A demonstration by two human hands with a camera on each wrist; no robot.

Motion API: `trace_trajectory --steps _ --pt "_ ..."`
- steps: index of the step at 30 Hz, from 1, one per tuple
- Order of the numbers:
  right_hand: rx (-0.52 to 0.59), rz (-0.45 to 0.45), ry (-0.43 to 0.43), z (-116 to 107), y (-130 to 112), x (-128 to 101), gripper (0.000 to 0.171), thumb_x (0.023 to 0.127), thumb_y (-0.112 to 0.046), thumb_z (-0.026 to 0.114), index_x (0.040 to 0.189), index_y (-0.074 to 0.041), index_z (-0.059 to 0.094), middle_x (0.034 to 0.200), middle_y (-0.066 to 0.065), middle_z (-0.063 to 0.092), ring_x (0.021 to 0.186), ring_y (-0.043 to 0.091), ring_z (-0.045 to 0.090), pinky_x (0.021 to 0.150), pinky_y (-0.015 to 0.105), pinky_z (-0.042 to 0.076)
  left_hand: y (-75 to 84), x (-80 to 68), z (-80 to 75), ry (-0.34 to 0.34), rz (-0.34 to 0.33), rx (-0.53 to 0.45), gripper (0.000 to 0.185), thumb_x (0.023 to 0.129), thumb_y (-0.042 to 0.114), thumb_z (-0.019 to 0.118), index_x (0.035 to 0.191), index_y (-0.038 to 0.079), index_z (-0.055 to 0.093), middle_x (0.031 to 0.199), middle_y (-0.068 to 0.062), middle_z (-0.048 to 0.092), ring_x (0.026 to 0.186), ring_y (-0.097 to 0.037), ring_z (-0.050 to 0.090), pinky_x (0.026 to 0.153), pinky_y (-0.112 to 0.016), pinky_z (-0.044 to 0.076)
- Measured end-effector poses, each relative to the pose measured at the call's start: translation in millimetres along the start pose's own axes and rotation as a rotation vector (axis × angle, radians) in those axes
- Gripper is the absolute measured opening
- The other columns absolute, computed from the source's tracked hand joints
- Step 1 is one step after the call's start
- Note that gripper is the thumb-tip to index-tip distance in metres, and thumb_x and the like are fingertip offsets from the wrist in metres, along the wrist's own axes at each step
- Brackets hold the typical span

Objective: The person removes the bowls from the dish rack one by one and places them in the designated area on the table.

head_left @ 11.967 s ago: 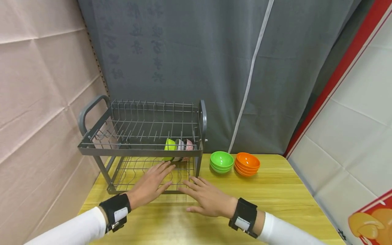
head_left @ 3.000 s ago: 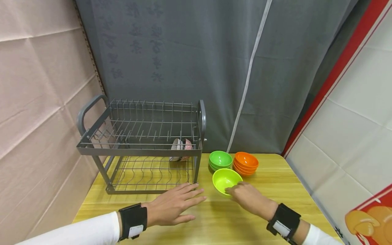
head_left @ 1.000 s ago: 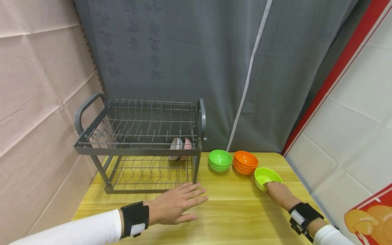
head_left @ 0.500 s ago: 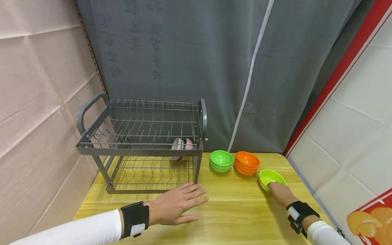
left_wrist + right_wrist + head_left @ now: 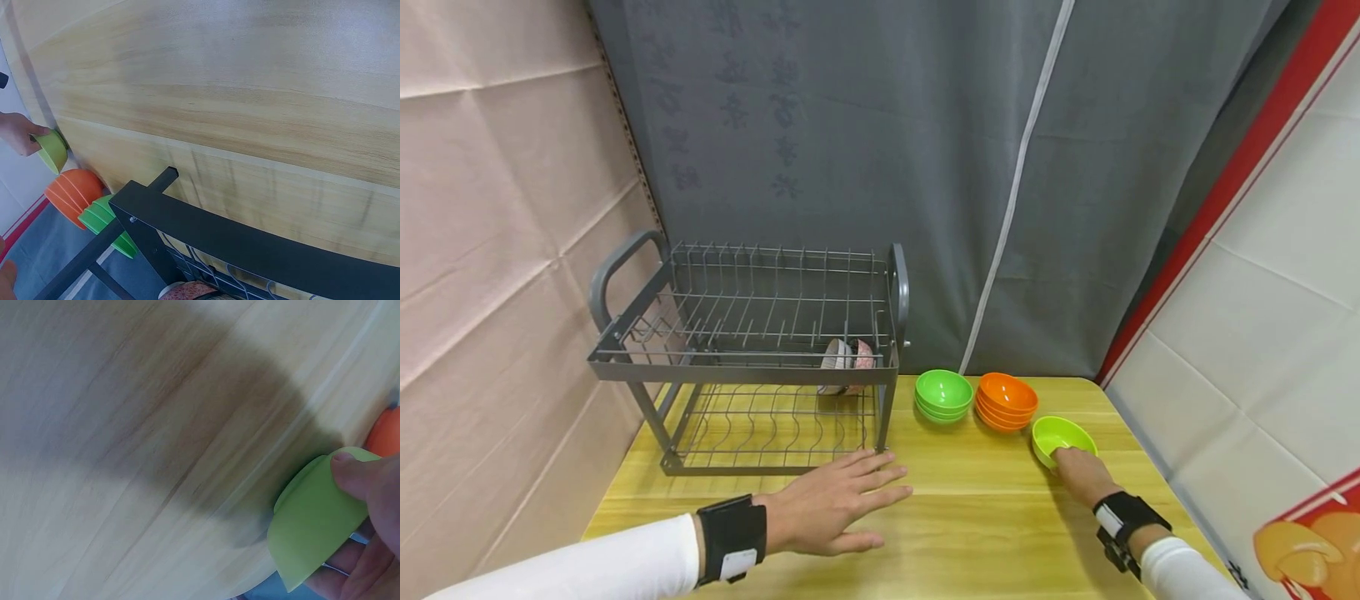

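Observation:
My right hand point(image 5: 1084, 477) pinches the rim of a yellow-green bowl point(image 5: 1062, 431), right of the orange bowls. In the right wrist view the thumb presses the outer wall of this bowl point(image 5: 312, 519), with other fingers on its inner side. The bowl sits at or very near the tabletop; I cannot tell whether it touches. Fingers spread and palm down, my left hand point(image 5: 838, 506) holds nothing and is over the table, just in front of the dish rack's right front corner.
A grey two-tier dish rack point(image 5: 741, 372) stands left, a white bowl point(image 5: 835, 360) and a pink patterned bowl point(image 5: 864, 358) on its lower tier. Stacks of green bowls point(image 5: 943, 390) and orange bowls point(image 5: 1006, 396) stand beside it. A grey curtain point(image 5: 850, 167) closes the back.
The yellow-green bowl has gone from the rack's lower tier to the right of the orange stack, carried by my right hand. Over the last second it barely shifts; my left hand keeps still.

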State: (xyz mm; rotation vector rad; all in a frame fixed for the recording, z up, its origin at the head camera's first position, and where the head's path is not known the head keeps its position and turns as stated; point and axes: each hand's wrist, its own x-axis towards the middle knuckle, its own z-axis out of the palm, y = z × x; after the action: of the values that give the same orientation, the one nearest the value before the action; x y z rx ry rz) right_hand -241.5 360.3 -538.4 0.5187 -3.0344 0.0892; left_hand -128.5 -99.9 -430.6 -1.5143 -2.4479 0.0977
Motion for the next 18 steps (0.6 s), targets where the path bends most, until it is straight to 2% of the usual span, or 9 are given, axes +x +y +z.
trace_trajectory --steps 6,12,14,16,18 --pt "-0.009 -0.028 0.003 1 -1 -3 0.017 0.080 -0.006 0.077 0.079 -0.008 0.060 0.074 0.014 0.067 0.068 0.034 0.067 0.058 0.051 0.056 -0.5 0.1 -0.1 -0.004 0.005 0.008 0.064 0.106 0.059 0.031 0.158 0.022 0.036 0.163 -0.003 0.040 0.151 -0.025 0.038 0.124 -0.040 0.034" --pt "-0.007 -0.019 -0.040 -4 0 -5 0.023 0.085 -0.025 0.080 0.085 -0.008 0.064 0.075 0.009 0.067 0.070 0.030 0.067 0.060 0.050 0.056 0.0 -0.1 0.8 -0.008 0.004 0.011 0.064 0.105 0.058 0.036 0.158 0.022 0.036 0.162 -0.003 0.041 0.152 -0.024 0.037 0.125 -0.040 0.033" --pt "-0.018 -0.007 -0.045 -8 1 -5 0.030 0.088 -0.031 0.077 0.094 -0.004 0.068 0.085 0.013 0.071 0.079 0.035 0.069 0.068 0.054 0.058 0.1 -0.3 1.1 -0.008 0.001 0.003 0.064 0.104 0.057 0.040 0.158 0.022 0.036 0.162 -0.003 0.041 0.152 -0.024 0.037 0.125 -0.040 0.034" --pt "-0.028 0.001 -0.038 -11 0 -6 0.040 0.091 -0.036 0.073 0.108 0.000 0.070 0.101 0.019 0.073 0.095 0.042 0.069 0.081 0.059 0.057 0.1 -0.4 1.2 -0.008 -0.001 -0.007 0.065 0.104 0.057 0.043 0.158 0.022 0.037 0.162 -0.003 0.041 0.152 -0.024 0.037 0.125 -0.041 0.034" --pt "-0.020 -0.004 -0.026 -15 -2 -7 0.050 0.093 -0.039 0.070 0.121 0.003 0.068 0.118 0.025 0.070 0.112 0.051 0.063 0.093 0.065 0.052 -0.3 -0.6 1.6 -0.009 -0.002 -0.015 0.064 0.103 0.056 0.044 0.157 0.022 0.037 0.162 -0.003 0.041 0.152 -0.025 0.037 0.125 -0.041 0.034"
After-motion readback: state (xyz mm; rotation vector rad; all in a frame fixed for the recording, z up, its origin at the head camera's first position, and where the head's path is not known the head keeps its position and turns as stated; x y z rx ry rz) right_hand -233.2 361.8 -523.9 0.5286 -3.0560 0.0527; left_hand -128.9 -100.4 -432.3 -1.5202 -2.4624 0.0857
